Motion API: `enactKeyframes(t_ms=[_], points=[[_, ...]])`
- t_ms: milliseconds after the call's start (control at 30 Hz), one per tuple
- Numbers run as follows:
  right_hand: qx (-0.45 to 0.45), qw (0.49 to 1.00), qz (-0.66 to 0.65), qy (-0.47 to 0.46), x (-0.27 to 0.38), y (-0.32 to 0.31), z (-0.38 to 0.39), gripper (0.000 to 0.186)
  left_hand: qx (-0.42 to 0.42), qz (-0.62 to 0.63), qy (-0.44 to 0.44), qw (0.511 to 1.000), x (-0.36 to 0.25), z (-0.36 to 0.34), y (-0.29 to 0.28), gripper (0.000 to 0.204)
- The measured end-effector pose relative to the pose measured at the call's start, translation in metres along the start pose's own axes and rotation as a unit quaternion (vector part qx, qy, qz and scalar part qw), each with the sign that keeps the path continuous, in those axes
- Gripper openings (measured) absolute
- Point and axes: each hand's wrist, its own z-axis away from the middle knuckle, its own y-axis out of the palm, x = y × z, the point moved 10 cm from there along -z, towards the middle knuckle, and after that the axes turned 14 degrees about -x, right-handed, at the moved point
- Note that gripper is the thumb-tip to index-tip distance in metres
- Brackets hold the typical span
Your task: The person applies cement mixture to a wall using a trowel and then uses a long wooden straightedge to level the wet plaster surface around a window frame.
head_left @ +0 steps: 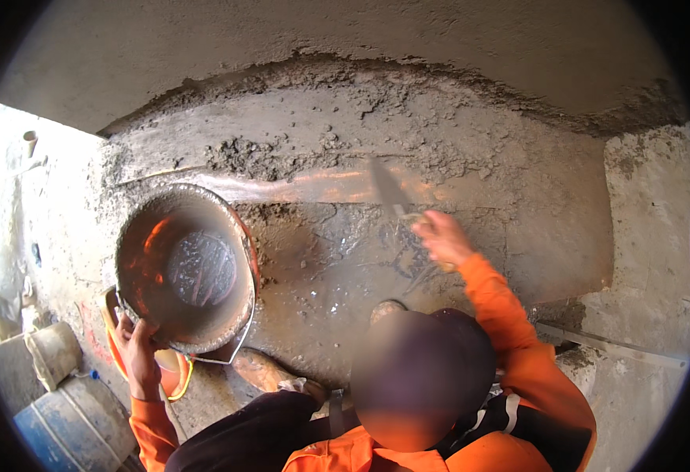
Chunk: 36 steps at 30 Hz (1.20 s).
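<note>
My left hand [138,340] grips the near left rim of a mortar-coated bucket [223,212]. The bucket is tipped so that its mouth faces up toward me; wet grey residue coats its bottom, and a wire handle [238,346] hangs at its near side. My right hand [442,238] is closed round the handle of a trowel [390,189]. The blade, blurred by motion, points away from me over a wet board or strip [321,187] on the floor. Lumps of wet mortar [254,160] lie just beyond that strip.
A plastered wall [376,31] rises at the far side, with crumbly mortar along its base. At lower left are an orange container [173,376], a blue drum [77,425] and a dirty pail [52,354]. My boot [262,370] stands near the bucket. A flat metal strip [612,346] lies right.
</note>
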Motion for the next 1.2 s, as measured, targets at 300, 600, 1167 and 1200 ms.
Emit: enactKeyframes(t_ms=[300,600,1167,1200], points=[[-0.287,0.928,-0.194,0.139,-0.099,-0.168,0.063,0.044,-0.035,0.032,-0.024,0.999,0.026,0.008,-0.028,0.013],[-0.035,0.99,-0.12,0.065,-0.047,-0.044,0.004,0.039,0.01,0.009,-0.004,1.0,0.011,0.011,0.01,0.013],[-0.146,0.978,-0.135,0.057,-0.13,-0.103,0.029,0.018,0.04,-0.049,0.002,0.998,0.031,0.01,0.027,0.013],[-0.209,0.959,-0.174,0.074,-0.148,-0.148,0.03,0.018,0.044,-0.042,0.003,0.998,0.028,0.011,0.029,0.013]])
